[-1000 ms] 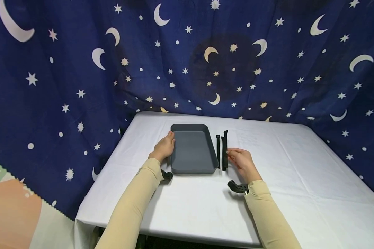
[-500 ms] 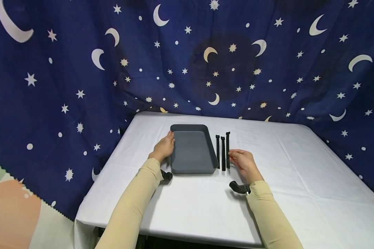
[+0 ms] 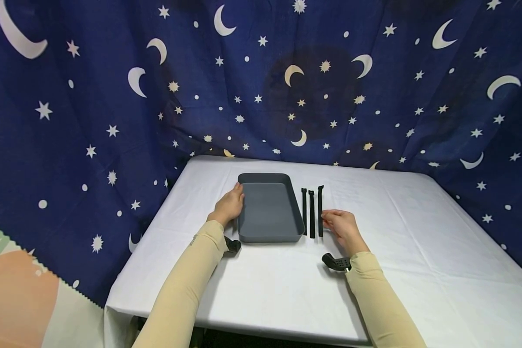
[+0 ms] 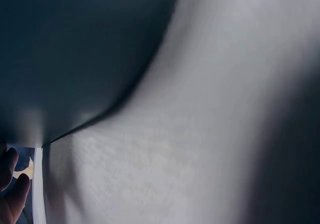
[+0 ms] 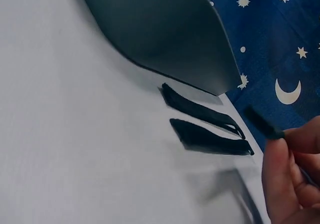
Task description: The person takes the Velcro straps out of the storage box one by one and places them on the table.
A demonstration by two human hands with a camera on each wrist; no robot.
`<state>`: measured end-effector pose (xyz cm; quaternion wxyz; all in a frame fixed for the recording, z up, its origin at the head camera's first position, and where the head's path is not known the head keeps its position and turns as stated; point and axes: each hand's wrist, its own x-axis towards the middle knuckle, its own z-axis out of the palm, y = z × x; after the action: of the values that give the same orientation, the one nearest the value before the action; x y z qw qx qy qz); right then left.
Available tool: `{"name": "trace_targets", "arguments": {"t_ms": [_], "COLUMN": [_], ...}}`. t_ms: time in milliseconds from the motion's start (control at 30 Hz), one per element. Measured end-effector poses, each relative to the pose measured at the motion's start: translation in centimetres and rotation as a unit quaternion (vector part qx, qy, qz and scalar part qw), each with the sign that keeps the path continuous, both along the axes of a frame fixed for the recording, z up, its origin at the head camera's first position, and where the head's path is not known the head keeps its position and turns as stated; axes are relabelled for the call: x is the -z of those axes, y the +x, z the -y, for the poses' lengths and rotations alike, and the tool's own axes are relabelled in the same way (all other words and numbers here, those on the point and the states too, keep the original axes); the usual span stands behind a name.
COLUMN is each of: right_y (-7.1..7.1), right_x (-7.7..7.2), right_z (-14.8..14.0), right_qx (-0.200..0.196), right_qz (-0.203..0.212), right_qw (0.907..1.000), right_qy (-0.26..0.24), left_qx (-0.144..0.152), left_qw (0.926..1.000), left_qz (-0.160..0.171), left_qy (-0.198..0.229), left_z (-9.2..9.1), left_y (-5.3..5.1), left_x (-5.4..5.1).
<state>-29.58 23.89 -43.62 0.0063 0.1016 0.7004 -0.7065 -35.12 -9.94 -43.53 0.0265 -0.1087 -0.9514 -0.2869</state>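
A grey rectangular tray (image 3: pixel 269 212) with low walls lies on the white table. My left hand (image 3: pixel 228 205) rests along its left wall, fingers straight near the rim; in the left wrist view only some fingers (image 4: pixel 15 199) show past the tray wall (image 4: pixel 65 58). Thumb and fingertip of my right hand (image 3: pixel 340 227) pinch a black cable strap (image 5: pixel 262 124) right of the tray. Two more black straps lie side by side between it and the tray: the inner strap (image 3: pixel 304 212) close to the wall, the outer strap (image 3: pixel 311 215) beside it.
The white cloth-covered table (image 3: pixel 417 270) stretches away to the right. Behind it hangs a dark blue curtain (image 3: pixel 261 121) with moons and stars. Each wrist wears a black camera mount, the right mount (image 3: pixel 336 262) close above the cloth.
My right hand has moved slightly right with its strap, which has parted from the middle strap, so all three now stand apart. The left hand and the tray have stayed put.
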Motion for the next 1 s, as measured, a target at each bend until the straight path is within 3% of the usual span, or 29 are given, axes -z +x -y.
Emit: {"name": "trace_targets", "arguments": {"t_ms": [433,1000], "right_y": [-0.26,-0.50], "right_x": [0.21,0.57], "right_z": [0.21,0.65], "right_qx": [0.004,0.024], "right_qz": [-0.016,-0.027], "right_qw": [0.9913,0.9802], "right_qy": [0.131,0.195], "left_qx": [-0.004,-0.004], "left_qw": [1.0000,1.0000], "left_qz": [-0.007,0.000], "left_qy": [-0.001,0.001], "left_z": [0.04,-0.01], "left_y": [0.02,0.26], "left_x": [-0.05,-0.17]}}
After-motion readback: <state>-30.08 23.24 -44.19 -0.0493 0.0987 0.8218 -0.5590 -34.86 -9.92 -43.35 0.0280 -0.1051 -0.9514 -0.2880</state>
